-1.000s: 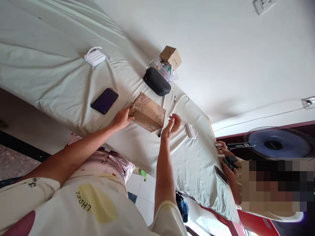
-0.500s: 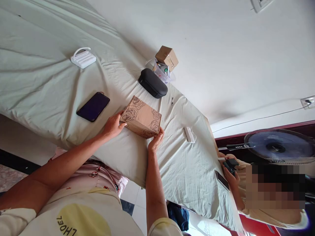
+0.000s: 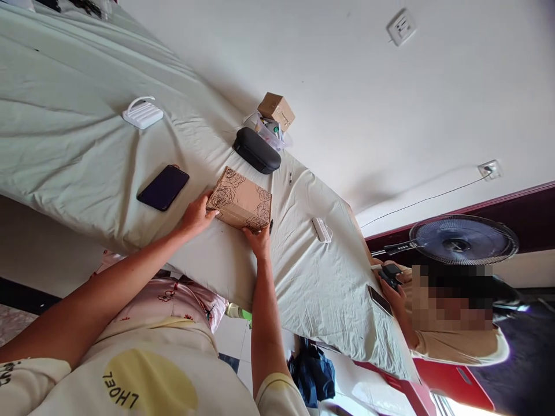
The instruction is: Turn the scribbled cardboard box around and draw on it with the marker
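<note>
The left hand (image 3: pixel 198 216) grips the left end of a brown box (image 3: pixel 243 199) with black swirls, and the right hand (image 3: pixel 259 240) grips its near right corner. The box is between the two hands, at the near side of the cloth-covered desk (image 3: pixel 299 277). A dark phone (image 3: pixel 163 188) lies to its left. Farther back is a black case (image 3: pixel 257 151), then a clear tub (image 3: pixel 274 140) and a small plain box (image 3: pixel 276 110).
</note>
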The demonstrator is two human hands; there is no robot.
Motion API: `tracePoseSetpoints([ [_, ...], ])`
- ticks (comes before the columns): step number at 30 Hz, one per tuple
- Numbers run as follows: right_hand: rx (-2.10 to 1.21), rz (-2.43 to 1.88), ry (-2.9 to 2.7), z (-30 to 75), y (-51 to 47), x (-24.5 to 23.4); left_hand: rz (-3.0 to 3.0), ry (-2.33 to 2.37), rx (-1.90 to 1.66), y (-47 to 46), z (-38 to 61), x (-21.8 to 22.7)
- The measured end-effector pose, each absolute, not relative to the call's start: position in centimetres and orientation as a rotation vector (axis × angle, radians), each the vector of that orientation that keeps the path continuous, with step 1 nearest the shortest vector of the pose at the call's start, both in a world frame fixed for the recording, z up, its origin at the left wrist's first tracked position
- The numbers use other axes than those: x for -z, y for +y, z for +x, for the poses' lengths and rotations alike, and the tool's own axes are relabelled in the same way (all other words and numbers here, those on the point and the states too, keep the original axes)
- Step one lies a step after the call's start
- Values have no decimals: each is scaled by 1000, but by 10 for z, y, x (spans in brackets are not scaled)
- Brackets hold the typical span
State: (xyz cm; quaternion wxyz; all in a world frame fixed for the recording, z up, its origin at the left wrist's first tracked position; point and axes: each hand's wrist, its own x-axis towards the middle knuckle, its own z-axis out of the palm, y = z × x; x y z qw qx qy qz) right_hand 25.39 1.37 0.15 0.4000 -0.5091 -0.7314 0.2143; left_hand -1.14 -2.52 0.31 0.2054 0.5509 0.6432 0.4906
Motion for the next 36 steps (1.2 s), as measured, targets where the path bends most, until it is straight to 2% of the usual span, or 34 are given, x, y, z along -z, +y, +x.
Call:
tracePoseSetpoints([
  [6, -546, -1414, -1803, 250, 8, -4, 1503, 1783, -1518, -24, -14, 0],
  [14, -354, -1174, -1629, 251, -2, -28, 1563, 1537, -1858, -31, -23, -1],
  [23, -428, -1200, -1549, 247, -5, -31, 1688, 1564, -1695, -20, -24, 14],
  [31, -185, -1199, -1603, 239, -8, -36, 1659, 1656, -1567, -17, -22, 13],
  [36, -274, -1149, -1599, 236, -8, -35, 1527, 1715, -1531, -15, -24, 11],
])
